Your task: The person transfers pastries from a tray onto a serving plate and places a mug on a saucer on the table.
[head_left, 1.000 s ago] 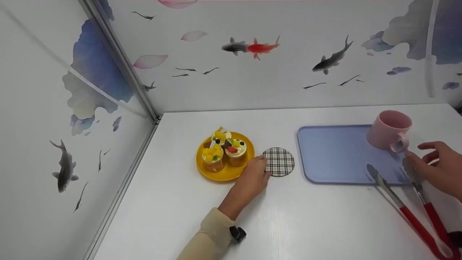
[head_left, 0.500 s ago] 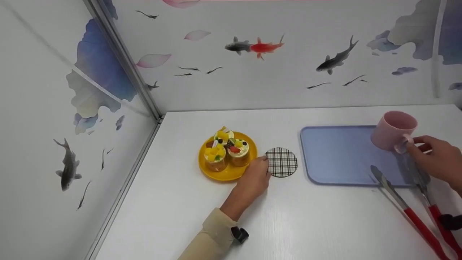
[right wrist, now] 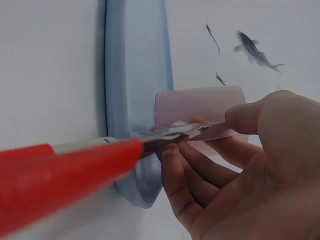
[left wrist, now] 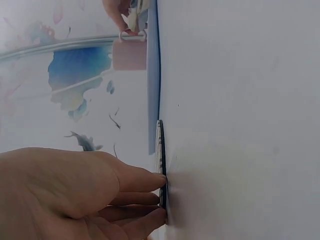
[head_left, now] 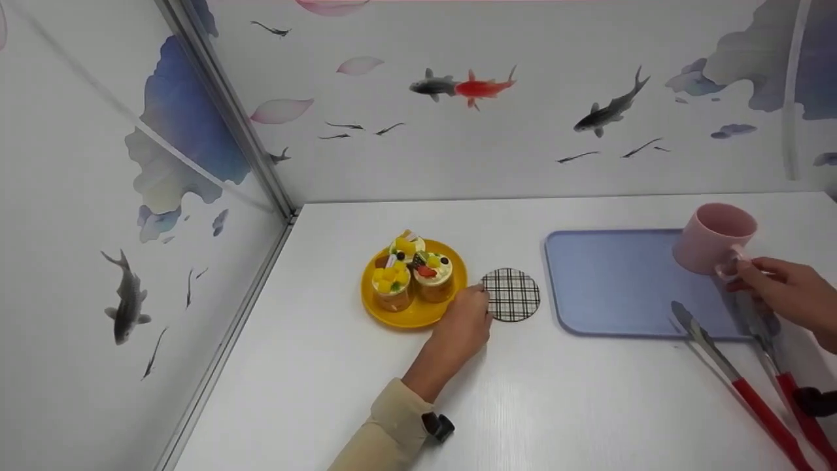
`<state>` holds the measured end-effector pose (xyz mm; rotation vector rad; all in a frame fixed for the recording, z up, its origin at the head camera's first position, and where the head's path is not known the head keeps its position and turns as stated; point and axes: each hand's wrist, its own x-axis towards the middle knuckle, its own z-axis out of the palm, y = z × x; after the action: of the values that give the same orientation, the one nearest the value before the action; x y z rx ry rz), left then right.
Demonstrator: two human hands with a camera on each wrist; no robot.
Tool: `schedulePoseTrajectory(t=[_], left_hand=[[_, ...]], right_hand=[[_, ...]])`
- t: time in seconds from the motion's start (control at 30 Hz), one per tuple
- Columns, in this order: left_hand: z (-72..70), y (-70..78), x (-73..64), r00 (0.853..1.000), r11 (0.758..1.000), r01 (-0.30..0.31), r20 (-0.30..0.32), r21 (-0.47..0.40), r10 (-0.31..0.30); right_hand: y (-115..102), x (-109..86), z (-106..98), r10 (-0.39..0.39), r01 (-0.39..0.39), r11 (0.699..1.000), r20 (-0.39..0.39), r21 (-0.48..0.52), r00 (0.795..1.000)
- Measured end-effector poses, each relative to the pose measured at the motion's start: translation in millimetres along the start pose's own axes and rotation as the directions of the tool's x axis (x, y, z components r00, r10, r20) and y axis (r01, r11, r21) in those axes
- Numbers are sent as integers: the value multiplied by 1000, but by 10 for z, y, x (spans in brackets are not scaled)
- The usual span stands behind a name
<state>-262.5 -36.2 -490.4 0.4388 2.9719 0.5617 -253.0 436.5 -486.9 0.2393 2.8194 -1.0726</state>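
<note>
My right hand (head_left: pixel 794 294) pinches the handle of a pink mug (head_left: pixel 713 239), thumb on top and fingers curled through and below. The mug stands upright at the right end of a blue tray (head_left: pixel 608 281). Left of the tray, my left hand (head_left: pixel 461 320) holds the near-left edge of a round plaid coaster (head_left: pixel 513 294) lying flat on the table. In the left wrist view, thumb and fingertips meet around the coaster's (left wrist: pixel 161 150) thin rim. Red-handled tongs (head_left: pixel 739 379) lie spread beneath my right hand, their tips over the tray, and partly block the right wrist view.
A yellow plate (head_left: pixel 409 320) with several fruit-topped dessert cups (head_left: pixel 392 288) stands just left of my left hand. A white wall with painted fish (head_left: pixel 458 144) rises behind the table, and another (head_left: pixel 59 229) along its left side.
My right hand has reached from just beside the mug to its handle and taken hold of it. The left hand stays at the coaster's edge; the whole view shifts slightly.
</note>
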Motion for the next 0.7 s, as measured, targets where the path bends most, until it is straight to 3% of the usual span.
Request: schedulePoseTrajectory(t=[0.33, 0.7], left_hand=[[3, -21, -20, 1000, 998, -4, -14, -62, 3], [-3, -35, -19, 1000, 997, -16, -22, -69, 15]], right_hand=[[45, 31, 121, 23, -20, 994, -22, 108, 999], [-4, 115, 45, 32, -35, 996, 26, 87, 999]])
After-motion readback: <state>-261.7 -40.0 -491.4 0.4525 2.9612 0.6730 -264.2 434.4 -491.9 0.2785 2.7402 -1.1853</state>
